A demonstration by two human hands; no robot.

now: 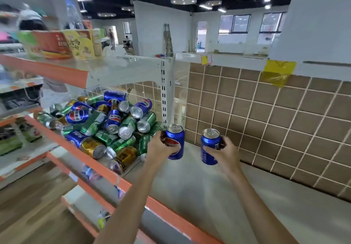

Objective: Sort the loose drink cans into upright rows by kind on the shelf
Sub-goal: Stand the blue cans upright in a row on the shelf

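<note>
The left hand (160, 148) gripped a blue can (175, 141) with its fingers curled round the side, and the can stood upright in the grip, its silver top facing up. The right hand (221, 153) held a second blue can (209, 147) the same way, thumb across the front and fingers wrapped behind, also upright. The two cans were near each other but apart, both raised just above the pale shelf (199, 186) and close to its back edge.

Taking the white slotted post (166, 92) as the landmark: the left-hand can was right at the foot of the post, and the right-hand can was a little to the right of it, in front of the brown tiled wall (266, 114). To the left of the post lay the pile of loose cans (106, 124), blue, green and gold ones jumbled on their sides, heaped on the same shelf and touching one another. The pile reached almost to the post, and its nearest green cans were just beside the left hand.

The shelf's orange front edge (95, 164) ran below the pile. Above and left of the post sat an upper shelf carrying coloured boxes (62, 44). A yellow sheet (277, 72) hung on the wall well to the right of the post.
</note>
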